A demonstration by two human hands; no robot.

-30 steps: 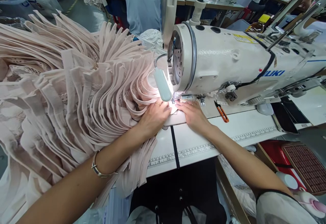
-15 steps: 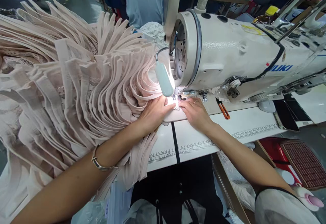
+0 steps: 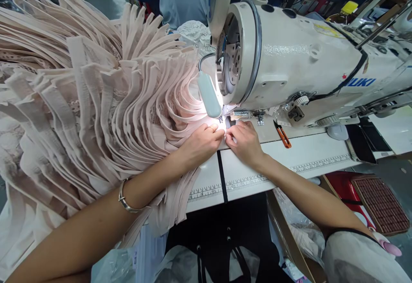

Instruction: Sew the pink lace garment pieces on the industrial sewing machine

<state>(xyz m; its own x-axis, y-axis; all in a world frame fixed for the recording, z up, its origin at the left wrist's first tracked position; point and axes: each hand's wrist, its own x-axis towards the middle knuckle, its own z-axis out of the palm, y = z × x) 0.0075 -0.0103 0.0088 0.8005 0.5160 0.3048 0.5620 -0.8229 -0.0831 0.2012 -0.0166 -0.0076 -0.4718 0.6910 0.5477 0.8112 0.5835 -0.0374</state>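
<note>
Just in front of the needle area of a white sewing machine (image 3: 283, 55), both hands meet with their fingertips almost touching. My left hand (image 3: 203, 142) is closed in a pinch on the edge of the pale pink fabric. My right hand (image 3: 247, 145) pinches the same small edge from the other side. Little of the pinched part shows, and the lamp washes it out. A long gathered row of pale pink fabric pieces (image 3: 135, 98) lies to the left, against my left forearm. A small light-green lamp head (image 3: 210, 96) hangs over the needle.
Orange thread snips (image 3: 283, 136) lie right of my right hand. A printed ruler strip (image 3: 247, 184) runs along the table's front edge. A dark phone-like slab (image 3: 361, 144) lies farther right. Below are an open drawer (image 3: 294, 244) and a red stool (image 3: 343, 188) with a brown woven mat.
Both hands have drawn slightly back from the needle toward me. Their fingers have curled from lying flatter on the fabric into pinches at its edge. The view has shifted slightly.
</note>
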